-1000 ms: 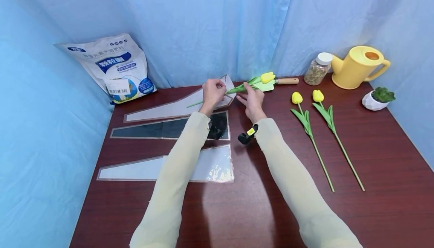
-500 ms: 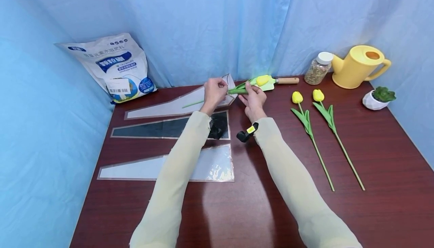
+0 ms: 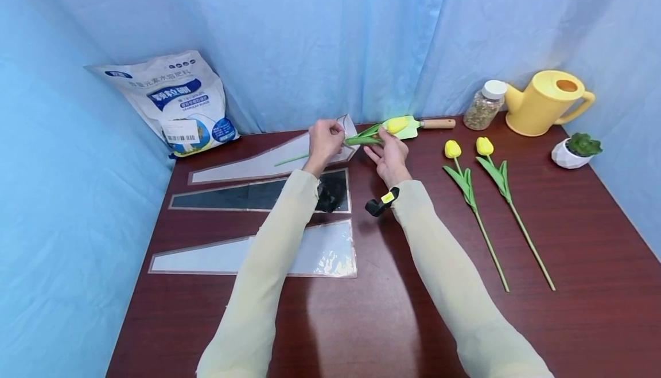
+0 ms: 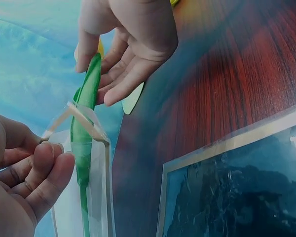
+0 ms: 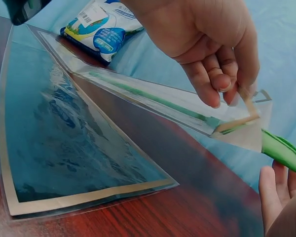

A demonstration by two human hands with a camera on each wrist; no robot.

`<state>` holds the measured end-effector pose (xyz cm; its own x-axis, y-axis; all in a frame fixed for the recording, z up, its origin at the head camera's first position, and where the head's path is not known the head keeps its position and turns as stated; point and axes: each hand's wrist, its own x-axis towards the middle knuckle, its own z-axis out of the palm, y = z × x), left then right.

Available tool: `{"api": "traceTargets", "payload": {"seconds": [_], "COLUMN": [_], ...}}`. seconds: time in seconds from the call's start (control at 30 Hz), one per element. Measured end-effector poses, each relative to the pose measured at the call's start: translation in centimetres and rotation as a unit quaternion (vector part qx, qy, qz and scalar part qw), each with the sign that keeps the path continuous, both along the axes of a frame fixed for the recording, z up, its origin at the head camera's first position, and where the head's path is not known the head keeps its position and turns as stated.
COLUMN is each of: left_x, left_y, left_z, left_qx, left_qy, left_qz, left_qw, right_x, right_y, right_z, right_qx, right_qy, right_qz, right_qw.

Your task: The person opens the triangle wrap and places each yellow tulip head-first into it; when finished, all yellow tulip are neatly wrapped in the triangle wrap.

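Observation:
In the head view my left hand (image 3: 324,141) pinches the mouth edge of a white, clear-fronted flower sleeve (image 3: 242,164) at the back of the table. A yellow tulip (image 3: 396,125) lies stem-first in it, with the stem and lower leaves inside and the bloom outside. My right hand (image 3: 391,157) holds the tulip just below the bloom, between thumb and fingers. In the left wrist view, green leaves (image 4: 91,81) pass through the sleeve's raised mouth. The right wrist view shows the stem (image 5: 148,96) lying along the inside of the sleeve (image 5: 241,140).
A black sleeve (image 3: 222,197) and another white sleeve (image 3: 201,259) lie nearer. Two more tulips (image 3: 467,189) lie at right. Behind are a green trowel (image 3: 438,124), a jar (image 3: 483,105), a yellow watering can (image 3: 542,105), a potted succulent (image 3: 573,151) and a fertilizer bag (image 3: 175,100).
The tulip has slid left, deeper into the sleeve. My right hand has shifted its hold slightly right, closer to the bloom. My left hand stays at the sleeve's mouth.

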<state>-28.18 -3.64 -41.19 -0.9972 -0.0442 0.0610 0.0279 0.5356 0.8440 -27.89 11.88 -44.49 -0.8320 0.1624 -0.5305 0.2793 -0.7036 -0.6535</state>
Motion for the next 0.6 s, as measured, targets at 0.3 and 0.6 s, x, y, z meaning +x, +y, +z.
{"api": "traceTargets", "payload": {"seconds": [0.3,0.6], "left_x": [0.1,0.0], "left_y": [0.2,0.2], "left_z": [0.3,0.5], "left_qx": [0.001,-0.004], "left_qy": [0.017,0.027], "left_qz": [-0.012,-0.014], "left_qw": [0.9998,0.9995], "right_x": [0.4,0.2], "right_y": [-0.7,-1.5], "right_z": [0.2,-0.2], "right_qx": [0.041,0.029], "right_qy": [0.002,-0.002], "right_qz": [0.007,0.022], "right_qw": [0.999,0.999]}}
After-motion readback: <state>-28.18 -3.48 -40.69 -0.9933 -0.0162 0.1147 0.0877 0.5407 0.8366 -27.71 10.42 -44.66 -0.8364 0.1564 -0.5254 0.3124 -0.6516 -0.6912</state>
